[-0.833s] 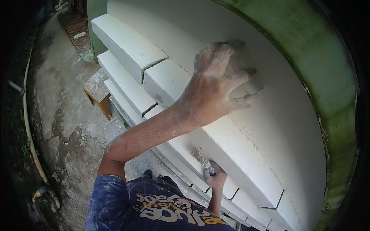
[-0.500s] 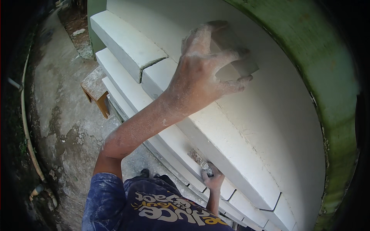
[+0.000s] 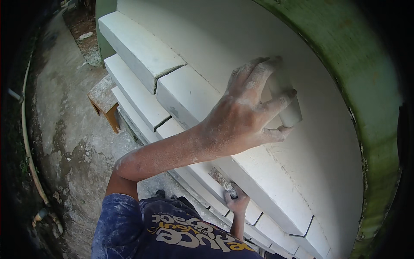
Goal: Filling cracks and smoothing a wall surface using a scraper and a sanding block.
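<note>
And up at 2 o'clock, here's the left hand [image 3: 248, 113], dusted white, its fingers [image 3: 278, 102] splayed wide yet hooked over the edges of a grey block [image 3: 291, 113]. The block sits toward 3 o'clock, slightly blurred, seemingly flat on the white wall [image 3: 330, 146]. Down at 5 o'clock, the right hand [image 3: 238, 202] has its fingers curled in around a small tool [image 3: 217, 176], the flat, stained end pointing to 11 o'clock; how tight that grip is, I can't tell.

The ledges [image 3: 276, 181] step down in white tiers, running from 11 to 5 o'clock, dark joints cutting between them. A green band [image 3: 345, 64] curves around the wall at 2 o'clock. Over toward 10, a dusty stool [image 3: 103, 96] stands on stained concrete [image 3: 64, 142], and a pipe [image 3: 39, 185] trails along the far edge from 10 to 8.
</note>
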`<action>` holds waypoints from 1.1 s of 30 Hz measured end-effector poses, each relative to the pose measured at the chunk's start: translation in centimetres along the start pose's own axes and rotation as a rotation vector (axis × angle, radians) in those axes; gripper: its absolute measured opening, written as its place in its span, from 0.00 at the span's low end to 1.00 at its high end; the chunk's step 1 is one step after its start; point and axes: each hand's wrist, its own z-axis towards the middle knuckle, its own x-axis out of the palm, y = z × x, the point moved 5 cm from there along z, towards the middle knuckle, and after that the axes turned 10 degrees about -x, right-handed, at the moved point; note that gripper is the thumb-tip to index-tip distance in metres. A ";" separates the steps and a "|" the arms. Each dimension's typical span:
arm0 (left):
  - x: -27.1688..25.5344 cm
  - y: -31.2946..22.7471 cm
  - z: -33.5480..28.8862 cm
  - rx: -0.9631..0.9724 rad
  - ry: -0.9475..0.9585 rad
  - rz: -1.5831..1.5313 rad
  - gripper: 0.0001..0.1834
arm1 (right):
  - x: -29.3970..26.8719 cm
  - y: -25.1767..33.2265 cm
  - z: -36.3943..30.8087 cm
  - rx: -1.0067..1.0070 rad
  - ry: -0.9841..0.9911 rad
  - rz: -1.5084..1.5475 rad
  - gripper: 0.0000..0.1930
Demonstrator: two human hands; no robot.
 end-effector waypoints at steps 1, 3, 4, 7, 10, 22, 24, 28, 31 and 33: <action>0.1 0.4 0.0 0.002 -0.001 -0.005 0.28 | -0.1 0.1 0.0 -0.047 -0.022 -0.033 0.17; -0.6 1.8 0.5 0.018 0.027 0.092 0.28 | -0.4 0.3 0.2 -0.095 -0.045 -0.059 0.17; -1.7 3.3 1.5 -0.030 -0.041 0.050 0.27 | -0.4 0.4 0.1 -0.060 -0.022 -0.052 0.17; -2.0 2.2 1.1 -0.069 0.012 0.054 0.28 | -0.1 0.8 0.0 0.015 0.000 -0.007 0.18; -1.1 1.5 0.0 0.039 0.094 0.029 0.29 | 0.0 0.0 0.0 -0.006 -0.017 0.005 0.18; -0.6 1.4 0.7 -0.036 0.083 -0.018 0.29 | -0.1 0.1 -0.3 -0.011 -0.024 -0.030 0.20; -1.1 1.1 0.8 -0.042 0.038 0.070 0.29 | 0.1 -0.1 -0.3 0.026 -0.003 -0.030 0.20; -0.1 -0.3 -0.4 0.052 0.116 -0.051 0.27 | 0.0 0.1 -0.1 -0.018 -0.013 -0.048 0.20; -1.2 1.8 1.5 -0.024 0.023 -0.019 0.29 | 0.0 0.4 -0.2 -0.001 0.000 -0.034 0.20; -0.5 0.7 0.4 -0.055 0.036 0.034 0.29 | 0.1 0.1 -0.2 0.044 0.017 -0.020 0.20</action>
